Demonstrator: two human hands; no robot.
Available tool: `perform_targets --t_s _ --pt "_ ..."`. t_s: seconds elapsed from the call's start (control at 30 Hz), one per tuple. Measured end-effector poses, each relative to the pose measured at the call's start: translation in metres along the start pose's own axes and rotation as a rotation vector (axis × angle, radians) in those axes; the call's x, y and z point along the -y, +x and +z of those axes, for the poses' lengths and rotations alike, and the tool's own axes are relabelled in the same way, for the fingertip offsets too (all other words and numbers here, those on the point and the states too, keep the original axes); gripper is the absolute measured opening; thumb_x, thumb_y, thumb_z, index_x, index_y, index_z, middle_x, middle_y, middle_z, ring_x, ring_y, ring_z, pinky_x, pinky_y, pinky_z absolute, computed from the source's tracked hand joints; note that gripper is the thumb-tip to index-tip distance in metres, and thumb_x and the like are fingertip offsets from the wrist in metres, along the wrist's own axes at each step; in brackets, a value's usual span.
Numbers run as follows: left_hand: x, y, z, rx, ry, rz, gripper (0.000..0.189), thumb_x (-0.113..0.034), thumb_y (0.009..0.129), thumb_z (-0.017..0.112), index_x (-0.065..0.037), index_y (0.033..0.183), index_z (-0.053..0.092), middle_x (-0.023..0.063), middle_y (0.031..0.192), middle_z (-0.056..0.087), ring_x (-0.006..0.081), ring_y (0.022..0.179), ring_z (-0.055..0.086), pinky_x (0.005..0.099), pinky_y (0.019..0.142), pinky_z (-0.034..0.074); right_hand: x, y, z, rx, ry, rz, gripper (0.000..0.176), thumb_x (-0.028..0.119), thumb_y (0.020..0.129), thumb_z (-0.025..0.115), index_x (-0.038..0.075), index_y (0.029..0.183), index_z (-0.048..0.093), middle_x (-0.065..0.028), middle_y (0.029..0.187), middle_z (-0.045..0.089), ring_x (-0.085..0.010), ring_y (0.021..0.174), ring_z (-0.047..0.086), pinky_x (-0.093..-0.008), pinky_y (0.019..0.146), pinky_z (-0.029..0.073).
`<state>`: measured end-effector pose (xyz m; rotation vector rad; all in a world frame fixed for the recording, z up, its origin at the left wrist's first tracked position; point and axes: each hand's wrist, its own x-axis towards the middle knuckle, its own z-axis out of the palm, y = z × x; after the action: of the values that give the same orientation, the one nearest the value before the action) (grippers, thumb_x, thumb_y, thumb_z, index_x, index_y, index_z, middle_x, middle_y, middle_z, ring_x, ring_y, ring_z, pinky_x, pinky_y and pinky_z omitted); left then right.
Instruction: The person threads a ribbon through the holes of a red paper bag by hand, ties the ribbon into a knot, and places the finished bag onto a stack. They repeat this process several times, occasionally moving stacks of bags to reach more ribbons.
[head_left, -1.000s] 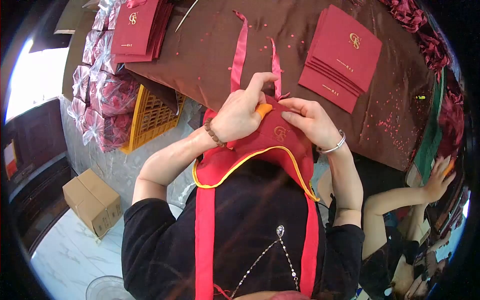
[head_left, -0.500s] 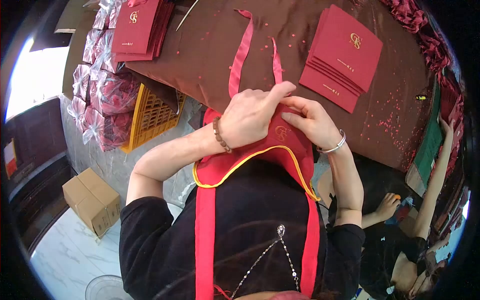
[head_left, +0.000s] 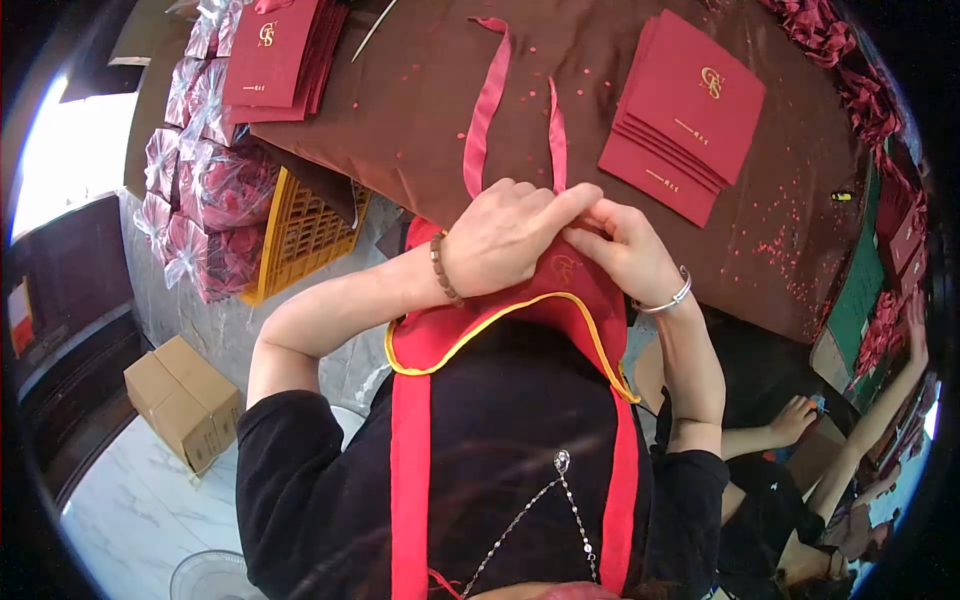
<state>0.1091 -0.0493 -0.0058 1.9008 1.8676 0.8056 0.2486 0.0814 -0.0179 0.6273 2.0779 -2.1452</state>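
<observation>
My left hand (head_left: 505, 235), with a brown bead bracelet, is closed, thumb and fingers pinched together. My right hand (head_left: 622, 250), wearing a silver bangle, pinches at the same spot, so the two hands touch. Between them they grip a pink satin ribbon (head_left: 487, 110); its two tails run out from under my left hand onto the brown cloth. Just below the fingers shows a red piece with a gold emblem (head_left: 564, 266), held in front of my red, yellow-edged apron (head_left: 450, 335). My hands hide the piece's upper edge and the ribbon's attachment.
Flat dark red printed pieces are stacked at the right (head_left: 690, 110) and upper left (head_left: 270, 60) of the brown-clothed table (head_left: 400, 140). Bagged red bundles (head_left: 215, 180) stand by a yellow crate (head_left: 305, 235). A cardboard box (head_left: 185, 400) sits left. A co-worker's hand (head_left: 793, 420) is at right.
My fingers have shifted slightly, and the ribbon tails have slid a little toward me. At the right, the co-worker's hand and another raised arm have moved downward in view.
</observation>
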Motion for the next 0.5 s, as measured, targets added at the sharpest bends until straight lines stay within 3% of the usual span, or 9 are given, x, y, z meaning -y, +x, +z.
perform_targets --t_s 0.1,0.17,0.4,0.5 --pt "0.001 -0.001 -0.007 0.008 -0.047 -0.040 0.057 0.001 0.077 0.054 -0.007 0.131 0.039 0.0144 0.086 0.061 0.0326 0.077 0.058 0.0406 0.068 0.044 0.001 -0.001 0.000 -0.027 -0.034 -0.026 0.029 0.007 0.083 0.056 -0.003 0.111 0.057 -0.0165 0.100 0.065 -0.0232 0.097 0.063 -0.0331 0.084 0.047" --pt "0.005 -0.001 -0.014 0.059 -0.280 -0.096 0.061 0.000 0.079 0.054 -0.007 0.136 0.033 0.0173 0.088 0.062 0.0342 0.078 0.059 0.0421 0.065 0.046 -0.002 0.000 0.001 -0.032 -0.071 -0.027 0.030 0.009 0.084 0.057 -0.001 0.111 0.057 -0.0170 0.100 0.065 -0.0251 0.097 0.063 -0.0339 0.084 0.047" --pt "0.002 0.001 -0.023 0.117 0.089 -0.117 0.070 -0.004 0.078 0.058 -0.010 0.140 0.026 0.0137 0.068 0.062 0.0340 0.061 0.060 0.0418 0.059 0.048 0.018 -0.005 0.003 -0.030 -0.364 0.030 0.030 0.016 0.084 0.057 0.007 0.113 0.056 -0.0196 0.096 0.063 -0.0354 0.092 0.060 -0.0409 0.078 0.047" --pt "0.002 0.004 -0.022 0.140 0.030 -0.050 0.071 -0.006 0.078 0.058 -0.012 0.141 0.026 0.0152 0.069 0.063 0.0341 0.062 0.061 0.0421 0.058 0.048 0.014 -0.005 0.005 -0.047 -0.356 -0.075 0.029 0.016 0.084 0.057 0.008 0.112 0.057 -0.0190 0.092 0.064 -0.0361 0.090 0.060 -0.0430 0.075 0.047"
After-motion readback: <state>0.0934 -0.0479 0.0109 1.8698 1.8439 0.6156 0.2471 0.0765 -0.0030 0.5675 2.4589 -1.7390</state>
